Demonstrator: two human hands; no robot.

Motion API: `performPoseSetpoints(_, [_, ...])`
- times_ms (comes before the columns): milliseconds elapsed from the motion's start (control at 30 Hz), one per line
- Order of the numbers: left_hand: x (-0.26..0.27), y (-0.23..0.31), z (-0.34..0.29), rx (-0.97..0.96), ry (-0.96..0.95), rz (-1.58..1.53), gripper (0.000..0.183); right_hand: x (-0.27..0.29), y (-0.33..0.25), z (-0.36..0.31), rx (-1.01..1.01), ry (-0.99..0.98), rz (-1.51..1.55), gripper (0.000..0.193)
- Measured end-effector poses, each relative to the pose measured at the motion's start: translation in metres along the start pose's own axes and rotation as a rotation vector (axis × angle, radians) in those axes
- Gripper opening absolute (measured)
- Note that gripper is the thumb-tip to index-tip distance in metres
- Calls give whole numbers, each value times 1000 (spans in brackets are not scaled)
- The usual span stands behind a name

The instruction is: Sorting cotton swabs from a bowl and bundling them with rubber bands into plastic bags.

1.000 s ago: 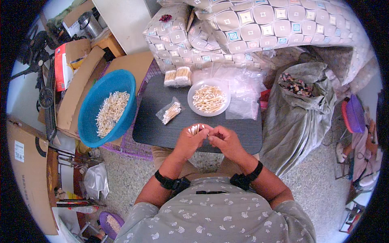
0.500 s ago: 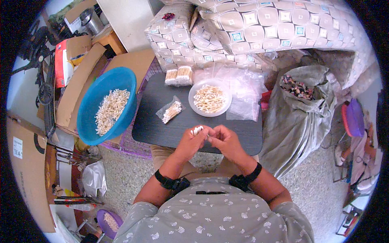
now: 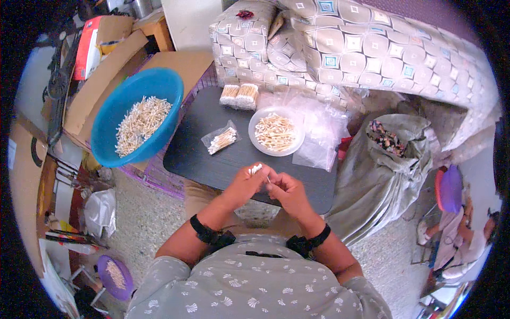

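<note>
Over the near edge of a dark table (image 3: 197, 125), my left hand (image 3: 241, 190) is closed around a small bunch of cotton swabs (image 3: 255, 169), their white tips showing above the fingers. My right hand (image 3: 291, 198) is close beside it, thumb and fingers pinching what looks like a single cotton swab (image 3: 268, 181). Just beyond the hands stands a white bowl (image 3: 300, 139) holding loose swabs (image 3: 274, 132). Left of it lies a clear bag (image 3: 222, 139) with swabs inside. Bundled swabs (image 3: 239, 96) sit at the table's far edge.
A large blue basin (image 3: 174, 101) of swabs stands on the left by cardboard (image 3: 183, 61). Clear plastic bags (image 3: 319, 127) spread across the table's right side. A grey sack (image 3: 366, 186) stands at the right, below a patterned sofa (image 3: 361, 45). Another person (image 3: 467, 234) is at far right.
The whole view has shifted and tilted a little. My hands stay together, with the right fingers slightly changed and a thin stick now showing at their tips.
</note>
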State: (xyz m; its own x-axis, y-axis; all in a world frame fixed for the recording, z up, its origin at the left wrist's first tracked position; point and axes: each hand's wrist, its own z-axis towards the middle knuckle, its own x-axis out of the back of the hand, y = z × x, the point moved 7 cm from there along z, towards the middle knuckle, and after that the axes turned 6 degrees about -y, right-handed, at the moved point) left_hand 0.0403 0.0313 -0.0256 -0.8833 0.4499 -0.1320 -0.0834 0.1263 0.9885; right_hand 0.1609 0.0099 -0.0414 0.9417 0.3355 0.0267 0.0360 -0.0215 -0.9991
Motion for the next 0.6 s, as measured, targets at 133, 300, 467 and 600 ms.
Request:
performPoseSetpoints(133, [13, 3, 3, 16, 38, 65, 34, -1, 8, 2, -36, -28, 74, 11])
performPoseSetpoints(300, [37, -6, 12, -108, 141, -257, 36, -1, 4, 6, -68, -23, 46, 10])
performPoseSetpoints(467, [74, -11, 22, -24, 252, -20, 34, 20, 1, 17, -39, 37, -67, 9])
performPoseSetpoints(600, [100, -1, 28, -312, 427, 639, 29, 46, -33, 37, 151, 113, -461, 9])
